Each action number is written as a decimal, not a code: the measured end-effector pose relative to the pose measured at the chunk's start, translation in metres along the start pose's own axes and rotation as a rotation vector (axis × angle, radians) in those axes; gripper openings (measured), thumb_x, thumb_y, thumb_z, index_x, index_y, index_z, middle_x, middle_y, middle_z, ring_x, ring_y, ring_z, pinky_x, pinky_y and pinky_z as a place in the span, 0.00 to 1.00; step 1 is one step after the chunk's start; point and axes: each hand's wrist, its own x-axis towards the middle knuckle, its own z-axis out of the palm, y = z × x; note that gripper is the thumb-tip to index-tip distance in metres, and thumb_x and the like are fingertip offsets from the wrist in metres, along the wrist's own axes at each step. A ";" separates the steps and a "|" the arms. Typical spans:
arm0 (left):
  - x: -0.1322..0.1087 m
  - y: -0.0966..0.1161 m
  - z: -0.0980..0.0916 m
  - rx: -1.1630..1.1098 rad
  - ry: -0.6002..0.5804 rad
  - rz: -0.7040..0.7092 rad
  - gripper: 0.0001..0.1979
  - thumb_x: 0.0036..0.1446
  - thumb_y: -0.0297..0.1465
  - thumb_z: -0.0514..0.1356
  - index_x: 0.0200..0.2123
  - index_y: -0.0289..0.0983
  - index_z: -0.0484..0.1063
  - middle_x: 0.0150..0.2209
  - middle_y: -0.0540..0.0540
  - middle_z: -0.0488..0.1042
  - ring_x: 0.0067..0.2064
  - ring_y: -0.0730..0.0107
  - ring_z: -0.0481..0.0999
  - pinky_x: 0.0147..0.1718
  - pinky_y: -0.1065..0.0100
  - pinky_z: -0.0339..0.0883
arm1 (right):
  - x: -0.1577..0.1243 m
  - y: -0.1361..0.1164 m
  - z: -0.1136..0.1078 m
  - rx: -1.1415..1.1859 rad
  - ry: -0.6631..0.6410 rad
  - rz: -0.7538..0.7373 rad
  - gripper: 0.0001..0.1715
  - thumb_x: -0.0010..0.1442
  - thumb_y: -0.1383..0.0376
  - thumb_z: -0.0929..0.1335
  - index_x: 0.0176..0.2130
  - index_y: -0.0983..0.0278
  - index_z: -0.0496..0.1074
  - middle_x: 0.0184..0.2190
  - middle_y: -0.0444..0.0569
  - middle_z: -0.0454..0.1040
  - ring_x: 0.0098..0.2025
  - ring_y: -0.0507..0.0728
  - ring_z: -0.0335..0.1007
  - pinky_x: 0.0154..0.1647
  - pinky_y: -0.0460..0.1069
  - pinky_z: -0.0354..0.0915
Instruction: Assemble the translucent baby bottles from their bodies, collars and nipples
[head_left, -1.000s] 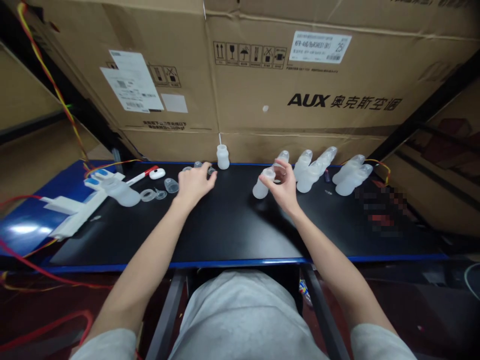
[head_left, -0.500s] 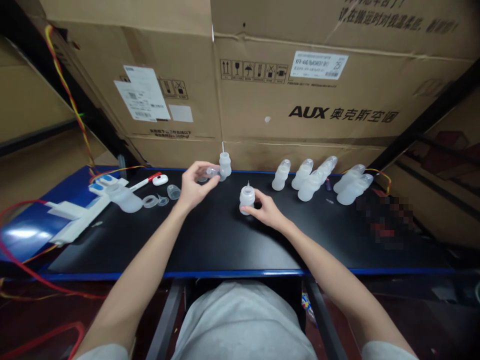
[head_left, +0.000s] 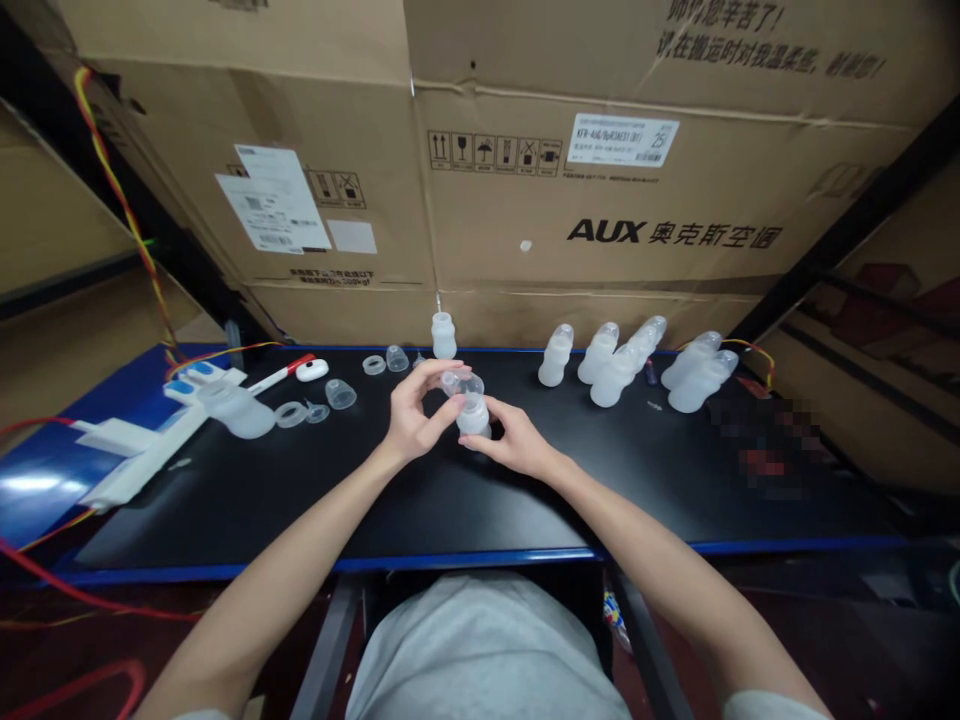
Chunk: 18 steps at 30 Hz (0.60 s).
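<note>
My right hand [head_left: 521, 440] is closed around a small frosted baby bottle [head_left: 473, 420] over the middle of the desk. In my left hand [head_left: 416, 420] is a clear domed cap [head_left: 466, 381], pinched and tilted at the bottle's top; whether it is seated cannot be made out. Behind my hands an uncapped bottle [head_left: 444, 337] stands against the cardboard. Left of it lie a ring [head_left: 373, 365], another clear cap [head_left: 397, 358] and a nipple [head_left: 418, 359], partly hidden by my left hand.
At left are another frosted bottle [head_left: 244, 408], a ring [head_left: 291, 414], a nipple [head_left: 316, 412] and a cap [head_left: 340, 394], beside a white power strip [head_left: 150, 455]. Several capped bottles [head_left: 613, 378] stand at right. A large cardboard box [head_left: 487, 230] walls the back.
My left hand has brought the clear cap from the back toward me and right, to the bottle's top. My right hand and the bottle have shifted slightly left.
</note>
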 end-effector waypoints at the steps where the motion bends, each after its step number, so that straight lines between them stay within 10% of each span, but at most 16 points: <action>1: 0.000 -0.001 0.000 0.015 -0.020 -0.003 0.19 0.66 0.37 0.71 0.58 0.40 0.80 0.51 0.40 0.86 0.50 0.56 0.88 0.49 0.60 0.82 | 0.000 0.000 0.000 -0.010 -0.004 0.002 0.32 0.66 0.50 0.79 0.63 0.61 0.78 0.56 0.53 0.84 0.53 0.64 0.81 0.59 0.56 0.73; 18: 0.001 -0.017 0.000 0.119 -0.159 -0.061 0.16 0.64 0.38 0.72 0.52 0.37 0.82 0.47 0.41 0.86 0.43 0.61 0.86 0.45 0.61 0.82 | -0.001 0.009 0.001 -0.158 -0.011 0.098 0.35 0.58 0.52 0.83 0.59 0.59 0.74 0.56 0.54 0.82 0.54 0.67 0.80 0.57 0.60 0.72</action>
